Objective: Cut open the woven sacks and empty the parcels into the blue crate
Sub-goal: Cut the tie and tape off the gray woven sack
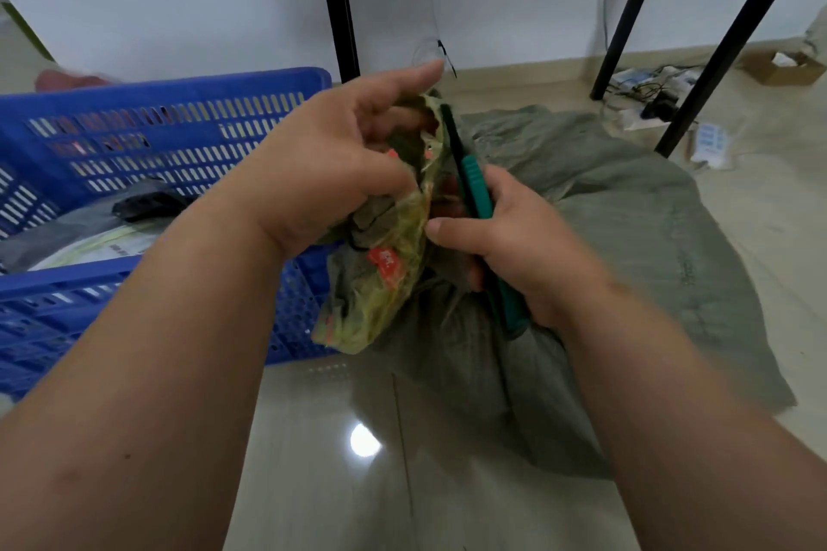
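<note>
The sack (pixel 604 237) lies on the floor just right of the blue crate (pixel 170 125), which already holds some parcels (pixel 89 233). The left hand (pixel 331 174) grips the bunched, taped neck (pixel 389 264), fingers curled round it. The right hand (pixel 505 246) is clamped on a green knife (pixel 470 183). Best to pull the neck taut and cut away from the left fingers.
</note>
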### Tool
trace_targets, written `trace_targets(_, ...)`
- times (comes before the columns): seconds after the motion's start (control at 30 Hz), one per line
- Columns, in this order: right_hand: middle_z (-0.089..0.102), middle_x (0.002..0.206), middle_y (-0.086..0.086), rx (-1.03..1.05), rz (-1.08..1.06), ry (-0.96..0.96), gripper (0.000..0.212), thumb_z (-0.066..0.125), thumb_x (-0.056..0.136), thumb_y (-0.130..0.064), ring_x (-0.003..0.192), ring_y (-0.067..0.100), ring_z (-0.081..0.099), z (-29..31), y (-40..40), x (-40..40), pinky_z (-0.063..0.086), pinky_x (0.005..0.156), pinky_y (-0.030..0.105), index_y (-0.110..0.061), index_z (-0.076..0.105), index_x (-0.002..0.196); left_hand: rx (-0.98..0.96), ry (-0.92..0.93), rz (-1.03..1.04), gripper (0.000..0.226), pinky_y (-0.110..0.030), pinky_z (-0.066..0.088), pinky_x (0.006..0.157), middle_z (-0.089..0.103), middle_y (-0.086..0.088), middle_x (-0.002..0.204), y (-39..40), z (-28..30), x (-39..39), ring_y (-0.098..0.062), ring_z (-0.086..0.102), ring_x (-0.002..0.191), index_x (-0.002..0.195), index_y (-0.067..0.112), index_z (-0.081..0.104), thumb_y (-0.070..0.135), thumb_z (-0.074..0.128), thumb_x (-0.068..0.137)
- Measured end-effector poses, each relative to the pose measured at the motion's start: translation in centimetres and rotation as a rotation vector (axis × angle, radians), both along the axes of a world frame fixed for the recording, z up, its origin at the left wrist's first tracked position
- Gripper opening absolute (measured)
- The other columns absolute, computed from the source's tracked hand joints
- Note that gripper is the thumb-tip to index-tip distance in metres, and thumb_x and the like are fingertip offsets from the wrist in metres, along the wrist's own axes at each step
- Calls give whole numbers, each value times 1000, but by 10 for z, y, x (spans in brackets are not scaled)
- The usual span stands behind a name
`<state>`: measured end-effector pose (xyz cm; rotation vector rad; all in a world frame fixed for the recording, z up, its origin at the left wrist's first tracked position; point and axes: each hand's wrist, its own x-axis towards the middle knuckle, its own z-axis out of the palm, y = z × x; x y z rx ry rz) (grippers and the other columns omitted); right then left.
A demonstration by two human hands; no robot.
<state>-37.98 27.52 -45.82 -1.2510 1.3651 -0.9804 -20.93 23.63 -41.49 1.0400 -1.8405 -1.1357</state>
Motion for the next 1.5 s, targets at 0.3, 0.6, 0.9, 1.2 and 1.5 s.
trace_targets(0.3, 63, 83, 5, 65, -100, -223, 39, 71, 81, -4, 42, 15, 43, 1, -2, 7, 37, 44, 28, -18, 52, 112, -138, 4, 117, 56, -31, 50, 74, 60, 6, 108, -4, -6, -4, -8, 57, 74, 121, 36, 50, 17, 68, 72)
trace_targets(0.6, 60, 76, 3, -28, -208, -126, 37, 75, 81, -10, 41, 8, 48, 8, -4, 3, 43, 42, 23, -20, 55, 110, -537, -482, 603, 61, -41, 40, 91, 55, 4, 111, -5, -17, -11, -20, 51, 108, 122, 24, 51, 47, 78, 72)
trace_targets(0.9, 61, 80, 1, -81, -298, -188, 32, 74, 84, -14, 44, 6, 49, 18, -6, -11, 44, 45, 23, -19, 54, 108, -223, -353, 499, 46, -30, 49, 68, 65, 6, 75, -1, -22, -20, -10, 61, 72, 87, 21, 69, 62, 50, 91)
trace_targets(1.2, 65, 88, -1, -121, -277, -194, 36, 72, 83, -5, 47, 2, 53, 15, -4, -13, 44, 47, 22, -18, 53, 111, 320, -21, 72, 49, -31, 57, 77, 74, 5, 104, -2, -30, -25, -10, 72, 91, 126, 28, 57, 26, 77, 82)
trace_targets(1.5, 61, 91, 0, -143, -432, -107, 34, 72, 86, -23, 55, 6, 51, 12, -6, -24, 46, 50, 23, -21, 51, 112, 288, 185, 344, 50, -41, 61, 76, 69, -2, 111, -6, -30, -21, -20, 71, 96, 122, 27, 52, 15, 77, 82)
